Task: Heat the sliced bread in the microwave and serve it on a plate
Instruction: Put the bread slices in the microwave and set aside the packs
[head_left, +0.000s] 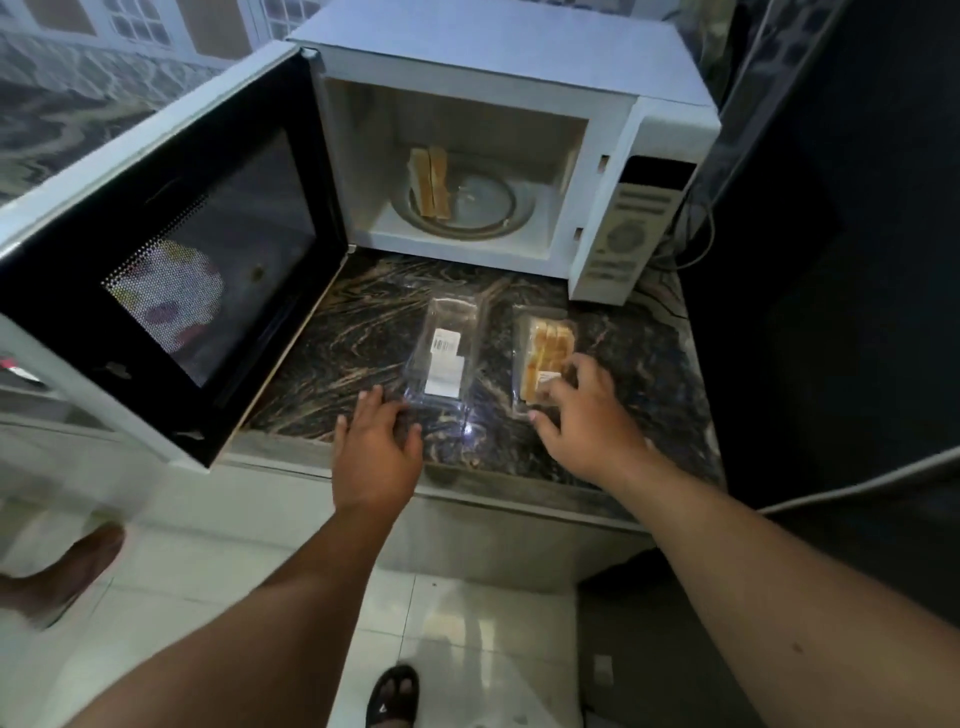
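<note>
On the counter (649, 374), spread fingers (545, 423) touching bread packet (545, 348).

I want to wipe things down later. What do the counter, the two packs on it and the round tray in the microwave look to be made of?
Counter: polished stone, probably; dark, veined, glossy.
Empty pack and bread pack: thin clear plastic, glinting.
Tray: seemingly clear glass.
</note>
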